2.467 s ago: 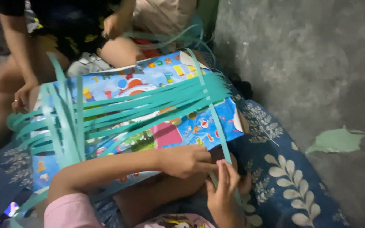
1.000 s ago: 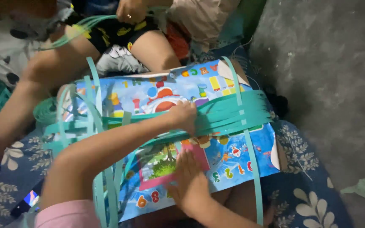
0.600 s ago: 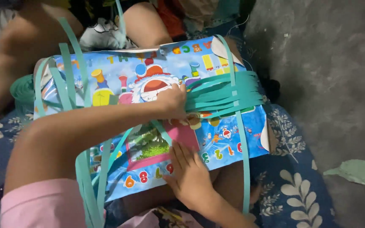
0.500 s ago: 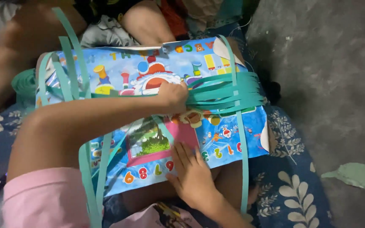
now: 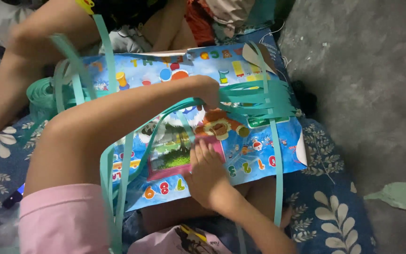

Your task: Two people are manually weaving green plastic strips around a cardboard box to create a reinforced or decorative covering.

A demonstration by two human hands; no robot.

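A colourful picture board (image 5: 240,155) with cartoon animals and numbers lies across my lap. Several long teal paper strips (image 5: 259,101) lie woven across its right half, and more arch loosely over the left. My left hand (image 5: 207,91) reaches across from a pink sleeve, its fingers closed on the strips where they bunch near the board's middle. My right hand (image 5: 205,171) lies flat on the lower part of the board over a pink-framed picture, holding nothing.
Another person sits across from me; their bare arm (image 5: 29,51) is at the top left. A roll of teal strip (image 5: 41,91) sits at the board's left end. Under us is a blue floral mat (image 5: 325,207); at right, grey floor with a teal scrap (image 5: 400,195).
My right hand has slid a little up the board. My left hand stays on the bunched strips, and the loose strips on the left have risen into higher arches. The camera has moved closer.
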